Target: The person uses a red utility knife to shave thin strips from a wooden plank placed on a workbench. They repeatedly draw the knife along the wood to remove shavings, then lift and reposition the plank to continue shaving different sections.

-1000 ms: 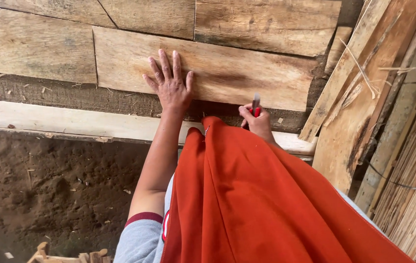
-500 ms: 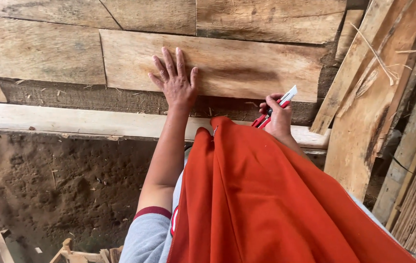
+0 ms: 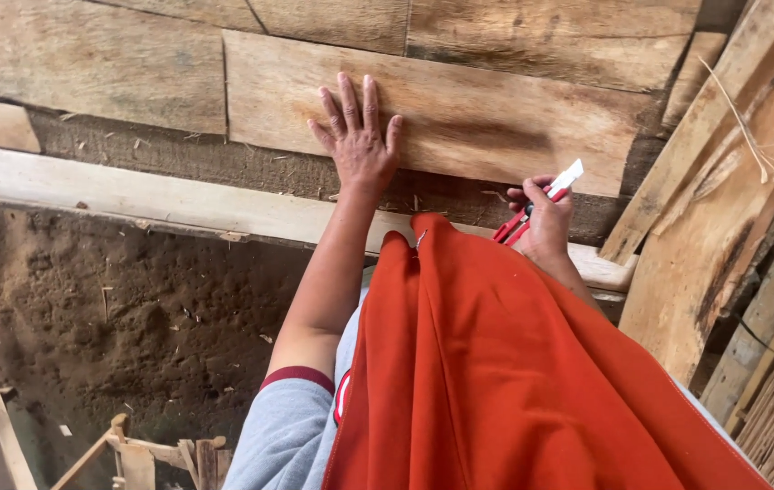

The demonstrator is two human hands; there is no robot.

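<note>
Left hand (image 3: 357, 136) flat, open on plank (image 3: 459, 113); right hand (image 3: 545, 218) gripping red cutter (image 3: 536, 201).
Marking step; needs blade brought toward 12 o'clock onto wood.

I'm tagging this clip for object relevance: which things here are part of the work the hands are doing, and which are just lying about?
In use:
- left hand flat on the wooden plank
- right hand gripping a red tool with a white tip

Lying about:
- leaning boards at right
- pale beam below
- wooden frame pieces on the dirt floor
</note>
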